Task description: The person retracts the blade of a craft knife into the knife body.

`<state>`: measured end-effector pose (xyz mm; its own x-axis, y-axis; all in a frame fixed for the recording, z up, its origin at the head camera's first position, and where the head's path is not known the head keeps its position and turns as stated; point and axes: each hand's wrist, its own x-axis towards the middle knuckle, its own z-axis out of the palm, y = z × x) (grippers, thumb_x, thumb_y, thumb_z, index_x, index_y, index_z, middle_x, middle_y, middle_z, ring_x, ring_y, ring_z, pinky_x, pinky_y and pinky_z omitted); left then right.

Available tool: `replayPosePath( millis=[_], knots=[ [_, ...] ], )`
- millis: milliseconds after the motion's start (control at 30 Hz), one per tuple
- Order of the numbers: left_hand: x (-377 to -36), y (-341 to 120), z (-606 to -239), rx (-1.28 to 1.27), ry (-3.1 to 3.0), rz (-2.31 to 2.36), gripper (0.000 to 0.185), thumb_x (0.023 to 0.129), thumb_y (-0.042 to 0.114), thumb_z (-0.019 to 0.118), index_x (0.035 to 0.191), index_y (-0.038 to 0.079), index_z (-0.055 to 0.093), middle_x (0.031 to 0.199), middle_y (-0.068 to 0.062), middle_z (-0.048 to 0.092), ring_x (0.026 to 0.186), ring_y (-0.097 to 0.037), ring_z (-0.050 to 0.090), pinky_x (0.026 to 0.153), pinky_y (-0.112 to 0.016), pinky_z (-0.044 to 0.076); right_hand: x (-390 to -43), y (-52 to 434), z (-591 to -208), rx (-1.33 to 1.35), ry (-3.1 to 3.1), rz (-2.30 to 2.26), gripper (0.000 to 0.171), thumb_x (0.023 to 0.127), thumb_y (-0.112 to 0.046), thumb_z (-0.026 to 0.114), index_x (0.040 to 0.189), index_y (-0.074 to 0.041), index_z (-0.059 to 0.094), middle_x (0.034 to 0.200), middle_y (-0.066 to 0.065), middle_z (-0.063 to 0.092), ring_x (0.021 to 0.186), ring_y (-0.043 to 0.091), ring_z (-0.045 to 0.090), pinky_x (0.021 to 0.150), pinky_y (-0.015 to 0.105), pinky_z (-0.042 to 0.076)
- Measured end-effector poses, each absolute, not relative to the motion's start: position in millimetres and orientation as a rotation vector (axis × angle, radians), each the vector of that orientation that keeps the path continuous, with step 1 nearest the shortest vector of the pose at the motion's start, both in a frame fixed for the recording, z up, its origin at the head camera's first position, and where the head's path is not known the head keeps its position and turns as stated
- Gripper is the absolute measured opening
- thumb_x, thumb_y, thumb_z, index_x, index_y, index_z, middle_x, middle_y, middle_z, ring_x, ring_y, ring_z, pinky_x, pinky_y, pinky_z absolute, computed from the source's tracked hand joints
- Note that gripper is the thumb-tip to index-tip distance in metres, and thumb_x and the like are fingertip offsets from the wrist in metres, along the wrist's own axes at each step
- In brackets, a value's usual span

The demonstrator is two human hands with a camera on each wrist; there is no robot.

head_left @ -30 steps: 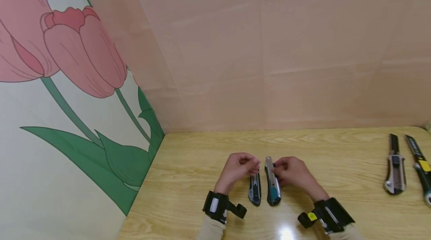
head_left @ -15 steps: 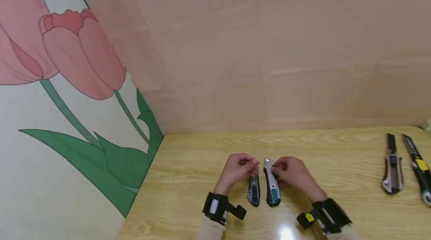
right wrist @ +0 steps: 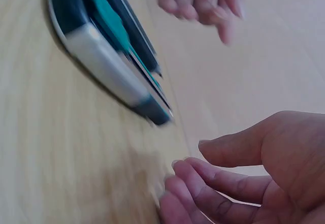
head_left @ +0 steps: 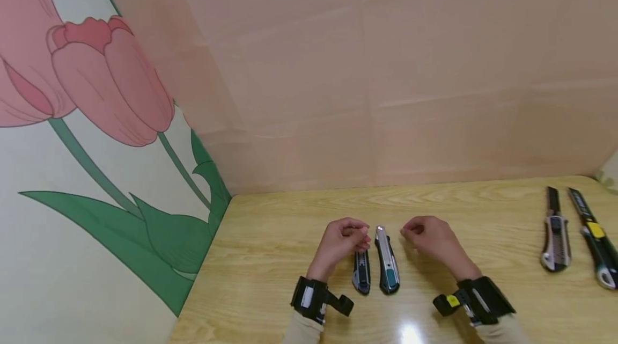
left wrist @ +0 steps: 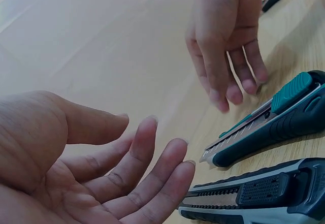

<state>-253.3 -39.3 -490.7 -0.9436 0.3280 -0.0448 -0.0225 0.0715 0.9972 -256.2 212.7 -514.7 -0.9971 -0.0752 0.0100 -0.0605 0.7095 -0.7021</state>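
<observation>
Hands over a wooden table (head_left: 299,215), near its front edge. Left hand (head_left: 340,242) hovers just above the tip end of a dark grey utility knife (head_left: 361,278); fingers loosely curled, holding nothing, as the left wrist view shows an open palm (left wrist: 76,168) with relaxed fingers. Whether the fingertips graze the knife cannot be told.

Right hand (head_left: 432,239) sits to the right of a silver utility knife with teal slider (head_left: 387,262), clear of it, a gap of bare table between. Fingers relaxed and slightly bent, empty; right wrist view confirms an open palm (right wrist: 244,183) with nothing in it.

Both knives lie flat on the table, side by side and nearly parallel, tips pointing away from the person, just apart from each other. Teal-slider knife is the longer, lying right of the grey one. In the left wrist view both show close up: teal-slider knife (left wrist: 274,117) behind, grey knife (left wrist: 264,193) nearer.

Far right of the table, well apart from the hands: a beige and black utility knife (head_left: 555,234) and a black knife with yellow slider (head_left: 593,236), lying side by side.

Left wall carries a tulip mural (head_left: 96,97); back wall plain pink.
</observation>
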Motion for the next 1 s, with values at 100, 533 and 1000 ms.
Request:
replayPosePath(
  millis=[100,533,1000],
  knots=[
    [-252.7,-38.1,-491.1,0.286,2.104,1.938,0.019,0.101,0.015,0.068,0.115,0.002,0.072,0.094,-0.017,0.075,0.089,-0.04,0.074,0.085,-0.058,0.061,-259.2,230.4,-513.1,-0.087,2.958,-1.129,0.025,0.098,-0.021,0.07,0.105,0.002,0.073,0.091,0.011,0.071,0.078,0.022,0.063,0.062,0.033,0.052],
    [-252.4,-35.3,-496.0,0.269,2.136,1.9,0.017,0.1,0.019,0.071,0.11,0.007,0.075,0.095,-0.016,0.075,0.094,-0.042,0.072,0.084,-0.054,0.062,-250.4,319.7,-520.6,0.267,3.189,-0.987,0.03,0.099,-0.026,0.065,0.103,0.004,0.071,0.076,0.011,0.069,0.058,0.022,0.057,0.042,0.033,0.041],
    [-251.5,-33.6,-496.6,0.33,2.241,1.843,0.013,0.096,0.02,0.075,0.105,0.011,0.078,0.097,-0.002,0.075,0.1,-0.04,0.07,0.087,-0.056,0.06,-247.8,369.8,-523.6,0.696,3.146,-0.838,0.041,0.1,-0.025,0.059,0.116,0.013,0.062,0.1,0.034,0.066,0.073,0.044,0.06,0.05,0.047,0.044]
  ],
)
